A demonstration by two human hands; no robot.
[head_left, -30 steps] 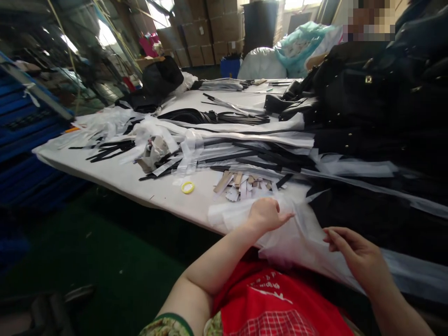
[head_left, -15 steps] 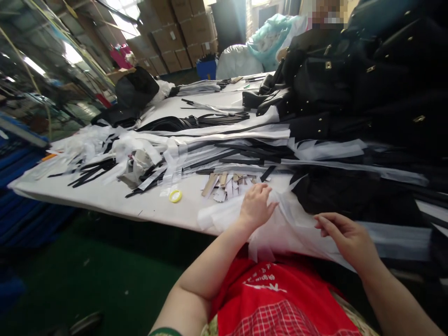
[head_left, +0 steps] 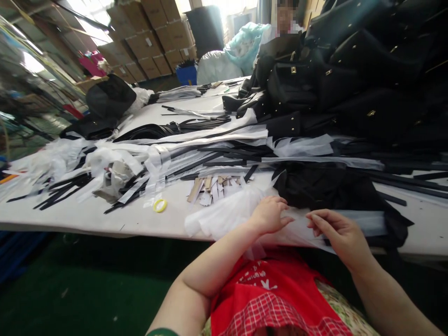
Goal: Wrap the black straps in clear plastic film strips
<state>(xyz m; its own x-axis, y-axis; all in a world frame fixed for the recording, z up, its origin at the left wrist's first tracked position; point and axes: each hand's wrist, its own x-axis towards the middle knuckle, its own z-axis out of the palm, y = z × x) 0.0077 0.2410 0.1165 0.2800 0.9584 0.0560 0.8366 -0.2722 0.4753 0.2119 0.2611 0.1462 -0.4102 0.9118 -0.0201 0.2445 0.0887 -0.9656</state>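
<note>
My left hand (head_left: 269, 215) rests on a crumpled sheet of thin white translucent plastic (head_left: 224, 215) at the near edge of the white table (head_left: 140, 219); its fingers curl onto the film and pinch it. My right hand (head_left: 339, 233) lies just to the right, fingertips pressed together on the same film where it runs under a black fabric piece (head_left: 325, 189). The two hands are a few centimetres apart.
Cardboard strips (head_left: 210, 186) and a yellow tape ring (head_left: 160, 205) lie left of my hands. Black straps and white film strips (head_left: 196, 154) cover the table's middle. A tall pile of black bags (head_left: 350, 79) stands at the right, with a person behind it. Cardboard boxes (head_left: 150, 42) are stacked at the back.
The camera has swung right and down. My hands have drawn closer together on the white film, and the film has been pulled in toward the table edge.
</note>
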